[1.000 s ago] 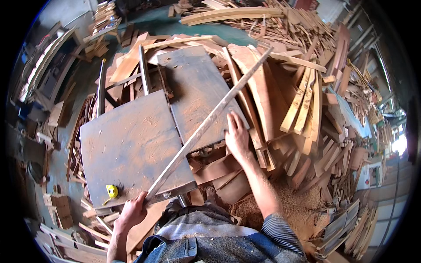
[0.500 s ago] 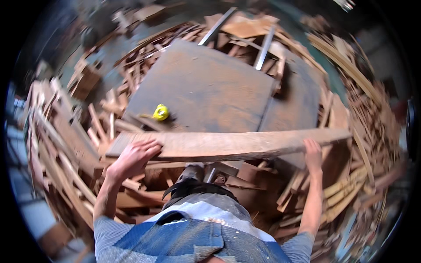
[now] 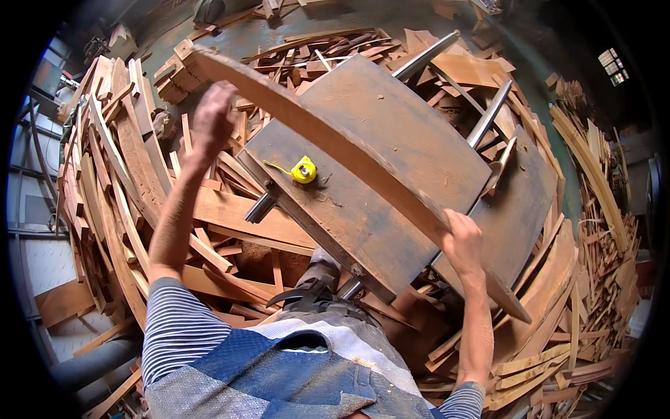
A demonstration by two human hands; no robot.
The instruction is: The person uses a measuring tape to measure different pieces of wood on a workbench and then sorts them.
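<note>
The long wooden plank (image 3: 349, 150) slants above the counter (image 3: 398, 119) and asks for even support, the right hand (image 3: 463, 241) being clamped on it over the counter's right part, and the left hand (image 3: 215, 115), whose grip I cannot tell, beside the counter's left corner.

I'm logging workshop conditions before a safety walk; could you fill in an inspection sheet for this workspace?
Surface: grey metal table, dusted with brown wood debris.
Job's things: long curved board, slanting above the table; yellow tape measure lying near the table's left edge.
Clutter: loose wood strips heaped at left; more lumber piled at right.
Hands: right hand grips the board; left hand is by its far-left end, grip unclear.
Cables: nothing seen for certain.
Surroundings: bright paned window at upper right; the picture's rim is dark.
</note>
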